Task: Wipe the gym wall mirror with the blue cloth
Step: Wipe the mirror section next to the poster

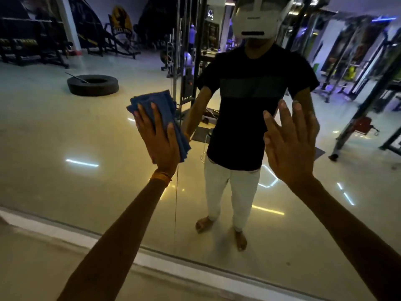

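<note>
The gym wall mirror (91,135) fills almost the whole view and reflects me and the gym floor. My left hand (159,141) lies flat against the glass with the folded blue cloth (161,106) pressed under its palm and fingers. The cloth sticks out above and to the right of the fingers. My right hand (290,142) is spread open, fingers apart, palm against or very near the glass at the same height; it holds nothing. An orange band circles my left wrist.
A white sill (195,271) runs along the mirror's bottom edge, slanting down to the right. A thin vertical seam (176,192) divides the mirror panels just right of my left hand. Reflected in the glass are a tyre (92,85) and weight racks (366,98).
</note>
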